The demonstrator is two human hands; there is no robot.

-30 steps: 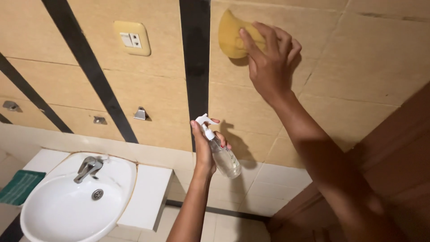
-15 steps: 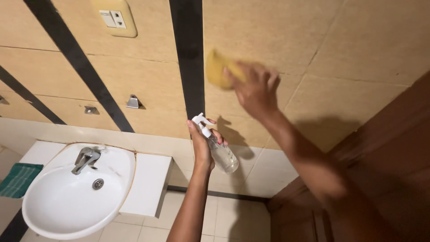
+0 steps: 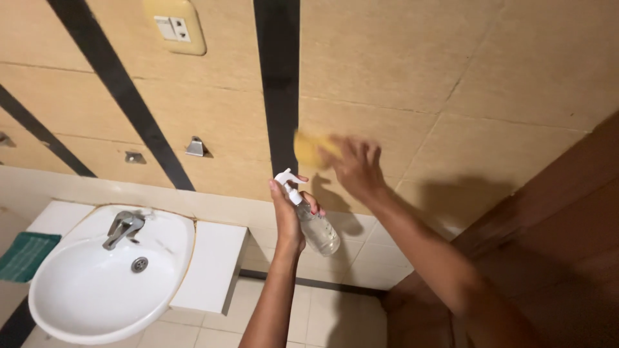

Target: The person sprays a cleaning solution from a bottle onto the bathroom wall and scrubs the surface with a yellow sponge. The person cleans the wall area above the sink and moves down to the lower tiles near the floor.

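Yellow and blurred, a sponge point(image 3: 311, 148) is pressed flat against the beige wall tiles point(image 3: 451, 71) just right of the vertical black stripe point(image 3: 278, 84), under the fingers of the right hand point(image 3: 356, 169), which are bent over it and hold it to the wall. Below and slightly left, the left hand point(image 3: 288, 218) is wrapped around the neck of a clear spray bottle point(image 3: 311, 218) with a white trigger head; the bottle tilts with its body down to the right, apart from the wall and the sponge. To the lower left a white washbasin point(image 3: 84, 296) with a metal tap point(image 3: 122, 227) juts from the wall. A green cloth point(image 3: 24, 255) lies at its left edge. A cream socket plate point(image 3: 175, 26) sits high on the wall, and brown wooden panelling point(image 3: 567, 245) fills the right side.
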